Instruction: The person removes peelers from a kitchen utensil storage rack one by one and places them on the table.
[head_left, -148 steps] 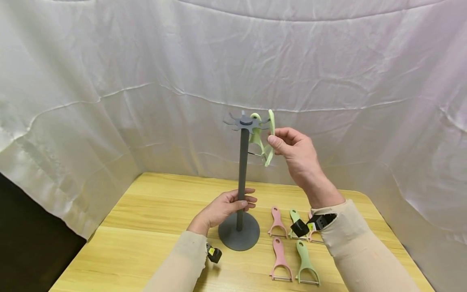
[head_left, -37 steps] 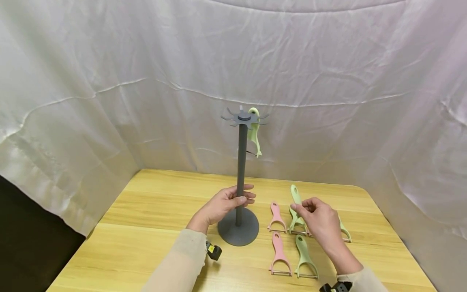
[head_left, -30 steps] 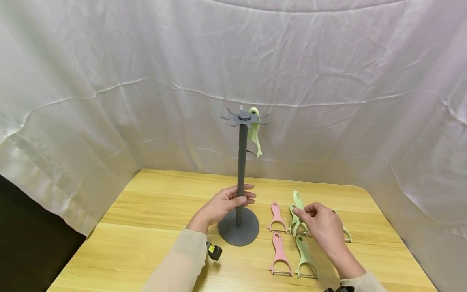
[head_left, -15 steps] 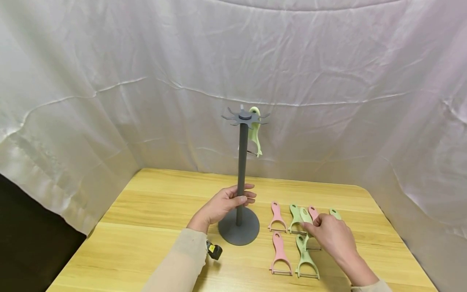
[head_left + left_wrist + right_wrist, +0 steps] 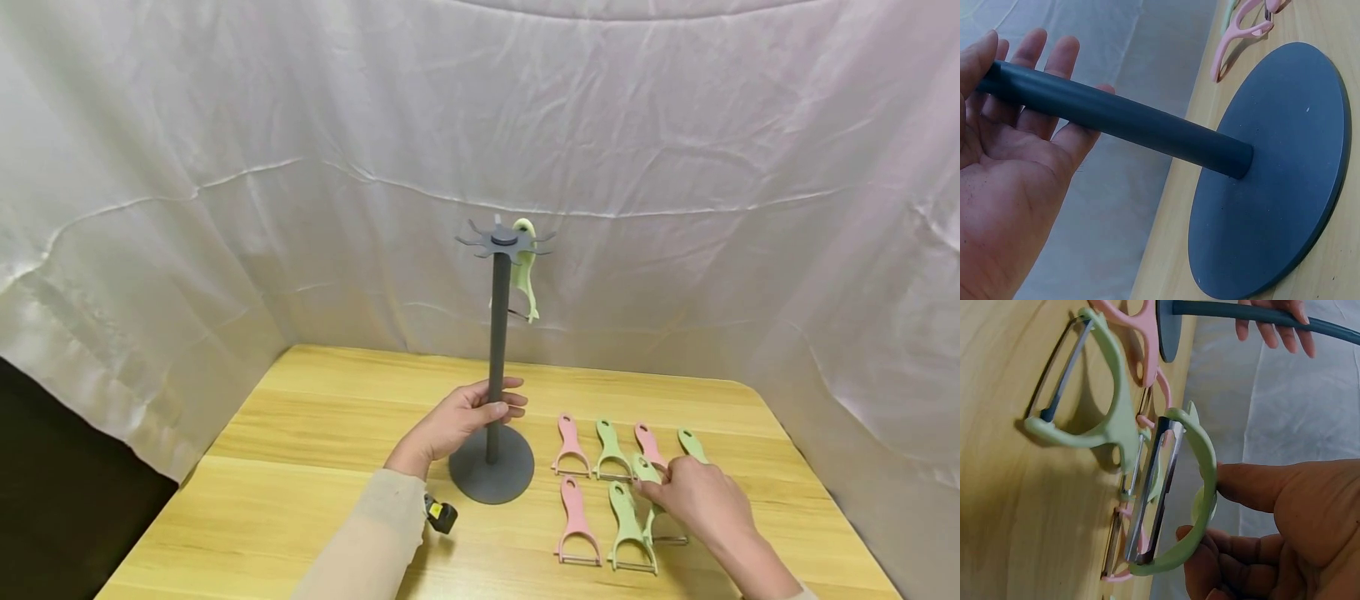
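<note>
A dark grey hanging stand (image 5: 498,350) with a round base and a ring of hooks stands upright on the table. My left hand (image 5: 453,421) holds its pole low down, thumb on one side and fingers behind; the left wrist view shows the pole (image 5: 1122,119) across those fingers. One light green peeler (image 5: 523,273) hangs from a hook at the back right. My right hand (image 5: 705,497) pinches another green peeler (image 5: 1209,450) by its handle, blade end toward the tabletop. Whether that blade touches the wood, I cannot tell.
Pink peelers (image 5: 576,521) and green peelers (image 5: 626,521) lie in two rows right of the base, handles pointing away. The wooden table (image 5: 337,400) ends at a pale curtain (image 5: 375,250) at the back and sides.
My right hand has taken one green peeler off the stand and brought it down, then right and nearer, beside the front green peeler. The left hand stays on the pole.
</note>
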{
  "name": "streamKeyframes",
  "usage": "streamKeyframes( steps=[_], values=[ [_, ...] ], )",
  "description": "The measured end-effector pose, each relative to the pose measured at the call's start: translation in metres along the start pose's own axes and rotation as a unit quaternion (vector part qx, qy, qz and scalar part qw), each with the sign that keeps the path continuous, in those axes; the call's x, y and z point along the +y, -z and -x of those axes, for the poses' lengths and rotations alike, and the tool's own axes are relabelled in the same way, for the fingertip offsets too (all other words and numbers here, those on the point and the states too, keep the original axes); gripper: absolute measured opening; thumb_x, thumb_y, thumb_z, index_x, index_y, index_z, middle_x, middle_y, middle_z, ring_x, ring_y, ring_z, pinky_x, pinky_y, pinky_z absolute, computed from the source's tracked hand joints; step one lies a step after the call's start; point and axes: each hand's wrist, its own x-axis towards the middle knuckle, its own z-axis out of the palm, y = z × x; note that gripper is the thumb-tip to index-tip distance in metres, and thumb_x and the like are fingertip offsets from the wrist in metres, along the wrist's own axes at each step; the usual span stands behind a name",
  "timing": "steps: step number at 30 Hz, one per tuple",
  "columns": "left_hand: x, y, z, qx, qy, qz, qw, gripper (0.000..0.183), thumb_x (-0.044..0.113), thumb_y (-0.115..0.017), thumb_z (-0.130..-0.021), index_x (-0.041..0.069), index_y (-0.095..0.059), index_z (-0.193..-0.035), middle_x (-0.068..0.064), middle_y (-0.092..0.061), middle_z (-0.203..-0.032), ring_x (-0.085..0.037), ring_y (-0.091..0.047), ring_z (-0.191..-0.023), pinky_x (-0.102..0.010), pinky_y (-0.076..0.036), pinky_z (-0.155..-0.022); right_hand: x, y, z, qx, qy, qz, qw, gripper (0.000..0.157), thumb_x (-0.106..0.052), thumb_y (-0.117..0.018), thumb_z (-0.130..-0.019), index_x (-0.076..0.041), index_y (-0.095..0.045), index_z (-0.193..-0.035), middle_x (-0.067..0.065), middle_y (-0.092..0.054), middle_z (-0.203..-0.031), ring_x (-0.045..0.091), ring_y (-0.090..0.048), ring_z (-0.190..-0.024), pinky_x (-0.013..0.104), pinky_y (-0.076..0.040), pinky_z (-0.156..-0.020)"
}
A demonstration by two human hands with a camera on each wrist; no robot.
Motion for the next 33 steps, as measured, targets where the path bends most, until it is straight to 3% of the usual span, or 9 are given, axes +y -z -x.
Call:
streamKeyframes(
  steps=[16, 20, 26, 33],
  values=[
    [0.0, 0.0, 0.0, 0.002, 0.005, 0.0, 1.0, 0.047, 0.017, -0.061, -0.109, 0.014, -0.053, -0.155, -0.024, -0.062, -0.146, -0.027, -0.067, -0.132, -0.041, -0.051, -0.111, 0.019, -0.003, 0.003, -0.038, -0.029, 0.023, 0.999, 0.048, -0.048, -0.077, -0.088, -0.015, -0.052, -0.065, 0.001, -0.048, -0.06, 0.017, -0.043, -0.057, 0.032, -0.034, -0.05],
    [0.0, 0.0, 0.0, 0.001, 0.004, 0.0, 1.0, 0.047, 0.017, -0.061, -0.108, 0.014, -0.054, -0.154, -0.027, -0.06, -0.147, -0.027, -0.067, -0.131, -0.045, -0.05, -0.113, 0.023, -0.003, 0.004, -0.053, -0.032, 0.037, 0.997, 0.048, -0.051, -0.081, -0.085, -0.014, -0.054, -0.07, 0.004, -0.05, -0.065, 0.021, -0.048, -0.062, 0.035, -0.038, -0.052],
    [0.001, 0.0, 0.0, 0.002, 0.005, 0.003, 1.0, 0.046, 0.015, -0.061, -0.109, 0.014, -0.054, -0.154, -0.02, -0.065, -0.144, -0.028, -0.066, -0.132, -0.054, -0.046, -0.115, 0.024, -0.004, 0.003, -0.067, -0.036, 0.048, 0.996, 0.05, -0.052, -0.083, -0.084, -0.01, -0.058, -0.081, 0.006, -0.054, -0.071, 0.025, -0.053, -0.069, 0.042, -0.046, -0.057],
    [0.002, 0.0, 0.0, 0.003, 0.008, 0.004, 1.0, 0.046, 0.015, -0.06, -0.108, 0.013, -0.054, -0.154, -0.015, -0.068, -0.142, -0.027, -0.067, -0.132, -0.051, -0.048, -0.115, 0.024, -0.007, 0.002, -0.08, -0.041, 0.047, 0.995, 0.05, -0.053, -0.084, -0.083, -0.009, -0.059, -0.081, 0.005, -0.055, -0.072, 0.024, -0.053, -0.069, 0.041, -0.046, -0.056]
  ],
)
